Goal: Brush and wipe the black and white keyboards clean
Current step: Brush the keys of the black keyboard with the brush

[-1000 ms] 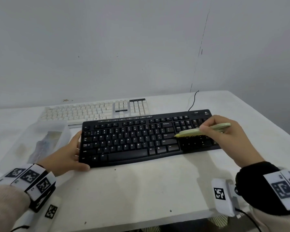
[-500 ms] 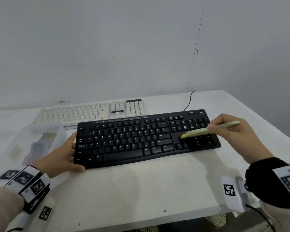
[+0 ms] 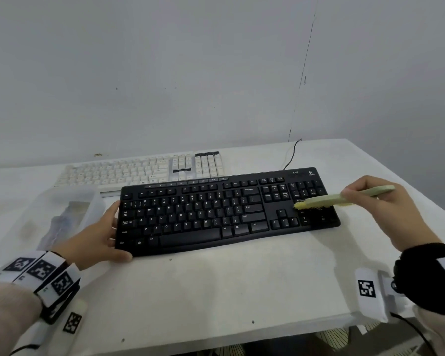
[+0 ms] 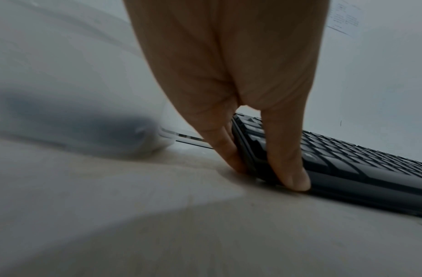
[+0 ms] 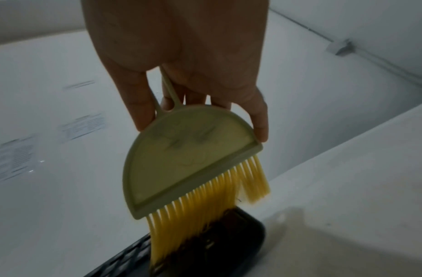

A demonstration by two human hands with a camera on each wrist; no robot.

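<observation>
A black keyboard lies across the middle of the white table. My left hand holds its left end, thumb at the front corner and fingers along the side edge. My right hand grips a pale green brush by its handle. The brush's yellow bristles rest on the number pad at the keyboard's right end. A white keyboard lies behind the black one, to the left.
A clear plastic box with something inside stands left of my left hand. The black keyboard's cable runs to the table's back edge. A grey wall rises behind the table. The table's near edge is close to me.
The brush has moved right along the black keyboard, from the keys beside the number pad onto the pad. My left hand has stayed on the left end.
</observation>
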